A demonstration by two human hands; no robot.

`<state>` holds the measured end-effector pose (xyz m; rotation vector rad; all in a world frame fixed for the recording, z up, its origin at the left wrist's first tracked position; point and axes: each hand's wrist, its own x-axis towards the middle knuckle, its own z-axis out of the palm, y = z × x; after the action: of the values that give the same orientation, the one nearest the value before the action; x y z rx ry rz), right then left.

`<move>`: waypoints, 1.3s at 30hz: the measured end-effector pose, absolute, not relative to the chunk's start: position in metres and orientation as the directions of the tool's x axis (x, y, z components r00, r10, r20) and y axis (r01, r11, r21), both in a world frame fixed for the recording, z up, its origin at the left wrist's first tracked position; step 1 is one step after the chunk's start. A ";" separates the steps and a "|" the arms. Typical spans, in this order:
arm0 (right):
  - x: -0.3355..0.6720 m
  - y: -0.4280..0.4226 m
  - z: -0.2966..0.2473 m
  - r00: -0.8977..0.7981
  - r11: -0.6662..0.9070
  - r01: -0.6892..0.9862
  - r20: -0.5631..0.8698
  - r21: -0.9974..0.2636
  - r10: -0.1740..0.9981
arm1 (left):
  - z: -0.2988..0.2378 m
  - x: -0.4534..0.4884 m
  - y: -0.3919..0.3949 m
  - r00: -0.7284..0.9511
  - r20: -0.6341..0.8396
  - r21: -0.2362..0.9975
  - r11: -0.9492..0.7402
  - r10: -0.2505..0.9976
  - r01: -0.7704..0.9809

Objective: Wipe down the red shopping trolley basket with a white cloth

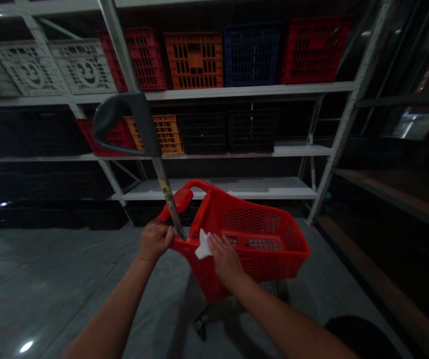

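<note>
A red plastic shopping cart (236,204) on wheels stands in front of me, its mesh basket pointing right. My left hand (155,239) is closed around the cart's red handle at its near end. With my right hand (224,258) I press a crumpled white cloth or tissue (204,246) against the near side rim of the basket. The fingers lie over the cloth, hiding part of it. Beside my left hand, a metal pole (167,192) rises from the cart and carries a dark grey loop-shaped piece (149,124).
Behind the cart stands a metal shelving rack (214,93). It holds white crates (87,70), an orange crate (195,60), a blue crate (251,55), red crates (315,50) and black crates (251,132). A dark glazed frame (397,184) runs along the right. Grey floor (68,279) surrounds the cart.
</note>
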<state>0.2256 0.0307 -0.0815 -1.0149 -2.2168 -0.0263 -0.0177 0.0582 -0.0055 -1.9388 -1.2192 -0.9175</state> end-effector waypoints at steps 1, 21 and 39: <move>0.248 0.031 -0.092 -0.439 0.663 0.712 0.589 -0.232 0.678 | -0.006 -0.020 0.060 0.316 0.830 -0.162 -0.343 0.460 0.925; 0.208 0.040 -0.066 -0.384 0.647 0.654 0.565 -0.392 0.730 | -0.005 -0.006 0.064 0.321 0.844 -0.244 -0.226 0.429 0.943; 0.452 0.043 -0.132 0.052 0.013 0.986 0.383 -0.166 0.922 | -0.008 -0.015 0.073 0.336 0.854 -0.252 -0.250 0.398 0.935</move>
<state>0.4521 0.0435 -0.1324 -1.9528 -1.9135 -0.2250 -0.0151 0.0730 -0.0078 -1.8101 -1.1816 -0.8569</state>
